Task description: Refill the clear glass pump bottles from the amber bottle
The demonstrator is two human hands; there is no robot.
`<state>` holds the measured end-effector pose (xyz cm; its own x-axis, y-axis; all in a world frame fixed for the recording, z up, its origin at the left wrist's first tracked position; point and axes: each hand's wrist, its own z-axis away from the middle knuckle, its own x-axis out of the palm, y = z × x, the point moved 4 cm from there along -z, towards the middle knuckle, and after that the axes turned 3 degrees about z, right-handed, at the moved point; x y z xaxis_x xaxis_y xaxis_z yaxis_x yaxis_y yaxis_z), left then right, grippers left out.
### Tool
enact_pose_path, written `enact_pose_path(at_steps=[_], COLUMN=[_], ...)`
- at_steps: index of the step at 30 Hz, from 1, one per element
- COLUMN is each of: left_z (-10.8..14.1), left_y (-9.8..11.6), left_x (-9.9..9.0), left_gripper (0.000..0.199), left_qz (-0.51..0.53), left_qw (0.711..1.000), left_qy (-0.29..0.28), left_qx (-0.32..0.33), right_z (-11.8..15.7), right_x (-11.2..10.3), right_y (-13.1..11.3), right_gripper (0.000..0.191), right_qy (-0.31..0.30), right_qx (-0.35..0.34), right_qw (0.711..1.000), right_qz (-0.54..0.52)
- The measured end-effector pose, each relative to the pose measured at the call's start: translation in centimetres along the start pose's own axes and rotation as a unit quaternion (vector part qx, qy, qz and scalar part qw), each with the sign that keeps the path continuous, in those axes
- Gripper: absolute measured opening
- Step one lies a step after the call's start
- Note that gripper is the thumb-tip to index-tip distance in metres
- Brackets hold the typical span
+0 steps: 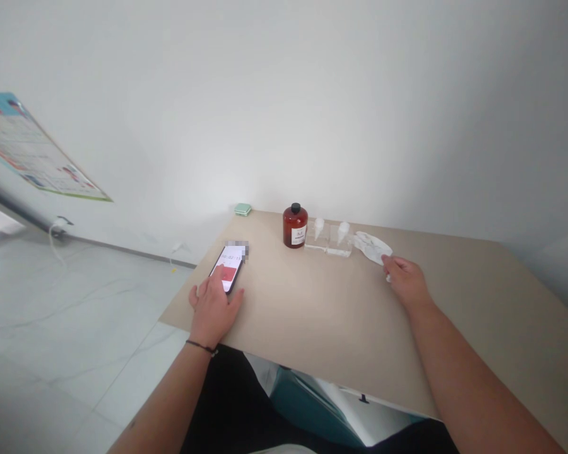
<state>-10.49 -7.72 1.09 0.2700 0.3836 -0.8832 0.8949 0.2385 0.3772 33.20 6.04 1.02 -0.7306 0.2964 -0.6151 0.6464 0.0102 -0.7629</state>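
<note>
Four things lie on the bench [322, 309]. At the left, the left hand [214, 312] rests flat and open on a phone [228, 268]. The phone is close to the bench's left edge, so a push could knock it off. Next stand a brown bottle [295, 226], which a bump could tip, and a clear block [328, 239] with two white cones [330, 230]. The curled right hand [406, 282] touches a white dish [372, 246]; I cannot tell if it holds anything. Open bench lies to its right.
</note>
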Motion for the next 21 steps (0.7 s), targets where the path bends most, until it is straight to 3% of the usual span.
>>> enact_pose_path(at_steps=[21], left_z=[0.1], left_y=[0.16], left_x=[0.09], left_gripper=[0.063], left_qz=[-0.015], left_qw=[1.0], left_qy=[-0.003], left_qx=[0.013], right_z=[0.11], right_x=[-0.21], right_y=[-0.43], right_gripper=[0.046], right_qy=[0.002], right_qx=[-0.005], right_qw=[1.0], right_qz=[0.007])
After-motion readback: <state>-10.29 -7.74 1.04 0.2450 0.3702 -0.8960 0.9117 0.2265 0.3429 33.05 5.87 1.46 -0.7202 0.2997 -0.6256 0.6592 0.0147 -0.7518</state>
